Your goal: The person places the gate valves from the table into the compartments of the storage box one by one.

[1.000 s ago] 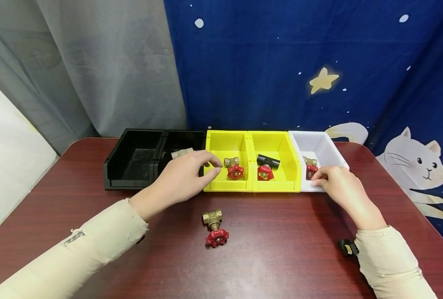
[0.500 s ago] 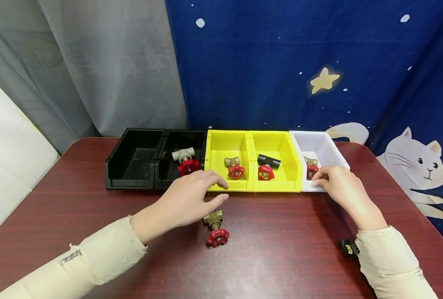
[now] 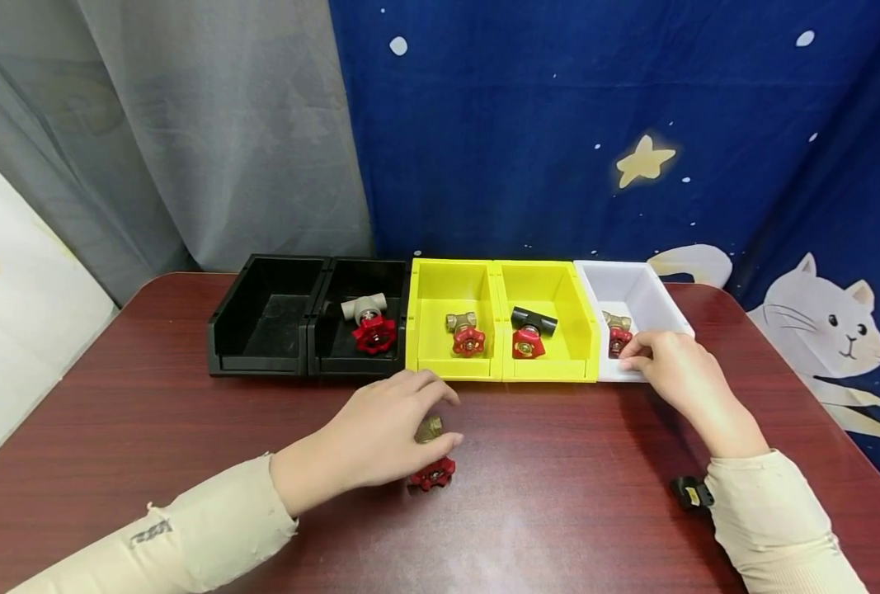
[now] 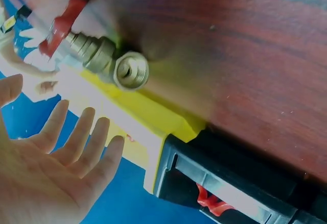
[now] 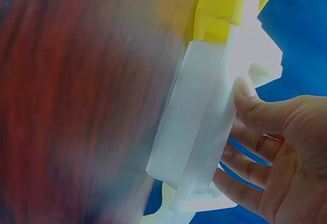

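Observation:
My left hand hovers over a brass valve with a red handwheel on the table, partly covering it. In the left wrist view the fingers are spread and stand apart from that brass valve. At the front edge of the white bin is my right hand, its fingertips beside another red-wheeled brass valve. The right wrist view shows the thumb at the rim of the white bin and the fingers loosely bent; their tips are hidden behind the wall.
Left of the white bin, two yellow bins hold a brass valve and a black-bodied valve. Further left stand two black bins, one with a grey-bodied valve. Curtains hang behind the table.
My left hand has moved from the right-hand black bin toward me, down over the brass valve on the table. The grey-bodied valve in that bin is uncovered. The right hand has stayed put.

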Demonstrator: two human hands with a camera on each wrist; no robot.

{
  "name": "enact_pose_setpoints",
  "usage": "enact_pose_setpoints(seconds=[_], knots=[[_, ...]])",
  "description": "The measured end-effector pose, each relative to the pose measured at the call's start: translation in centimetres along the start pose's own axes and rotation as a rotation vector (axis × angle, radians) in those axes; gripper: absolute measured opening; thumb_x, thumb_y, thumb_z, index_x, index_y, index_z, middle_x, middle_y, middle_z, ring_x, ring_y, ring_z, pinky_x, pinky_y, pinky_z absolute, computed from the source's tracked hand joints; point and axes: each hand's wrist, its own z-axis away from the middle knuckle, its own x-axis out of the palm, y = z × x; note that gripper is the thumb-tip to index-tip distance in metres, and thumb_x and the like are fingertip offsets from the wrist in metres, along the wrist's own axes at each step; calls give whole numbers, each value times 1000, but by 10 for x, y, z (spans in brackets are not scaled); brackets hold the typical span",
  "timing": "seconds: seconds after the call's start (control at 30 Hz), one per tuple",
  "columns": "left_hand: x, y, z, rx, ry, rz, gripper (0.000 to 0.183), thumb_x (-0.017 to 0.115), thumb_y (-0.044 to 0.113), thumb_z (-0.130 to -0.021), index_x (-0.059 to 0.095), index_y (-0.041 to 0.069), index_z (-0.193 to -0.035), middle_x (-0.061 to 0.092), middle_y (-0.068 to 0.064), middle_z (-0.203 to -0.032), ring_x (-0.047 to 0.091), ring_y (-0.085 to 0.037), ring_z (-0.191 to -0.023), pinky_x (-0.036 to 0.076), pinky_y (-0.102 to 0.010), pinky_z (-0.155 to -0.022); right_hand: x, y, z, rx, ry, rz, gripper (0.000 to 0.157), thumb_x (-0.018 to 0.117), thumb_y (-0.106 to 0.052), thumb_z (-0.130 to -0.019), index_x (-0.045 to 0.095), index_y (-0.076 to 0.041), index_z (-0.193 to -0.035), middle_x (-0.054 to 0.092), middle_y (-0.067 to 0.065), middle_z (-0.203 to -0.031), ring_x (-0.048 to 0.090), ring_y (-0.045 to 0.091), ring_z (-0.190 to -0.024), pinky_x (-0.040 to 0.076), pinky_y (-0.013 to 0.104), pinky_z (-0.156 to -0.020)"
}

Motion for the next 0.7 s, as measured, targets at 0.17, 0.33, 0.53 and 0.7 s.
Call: enact_pose_setpoints(seconds=[0.17,0.33,0.53,0.7], knots=[[11,2,6,27,-4,-22,46,56,55,-84,58,21,-115,55,7,-110,52,-11,-102,47,-36,-83,0,0,0,-1,4,-5,6,70,-20,-82,70,-15,-78,66,12,-88,57,30,-76,44,50,-64],[21,2,9,6,-38,-56,57,56,60,-81,55,18,-120,51,4,-117,49,-14,-109,47,-38,-86,1,0,1,3,5,-14,6,70,-21,-82,70,-16,-79,66,12,-88,57,30,-76,44,50,-64],[31,0,11,-9,-60,-82,65,58,63,-78,53,16,-122,50,2,-118,48,-15,-110,46,-38,-88,2,0,1,2,7,-11,6,70,-20,-82,70,-16,-78,66,12,-87,57,30,-75,44,50,-64],[39,0,11,1,-43,-126,65,61,62,-76,54,14,-120,52,-1,-114,49,-17,-107,46,-38,-84,2,0,1,4,8,-13,6,70,-20,-82,70,-16,-78,66,12,-88,57,30,-76,44,50,-64]])
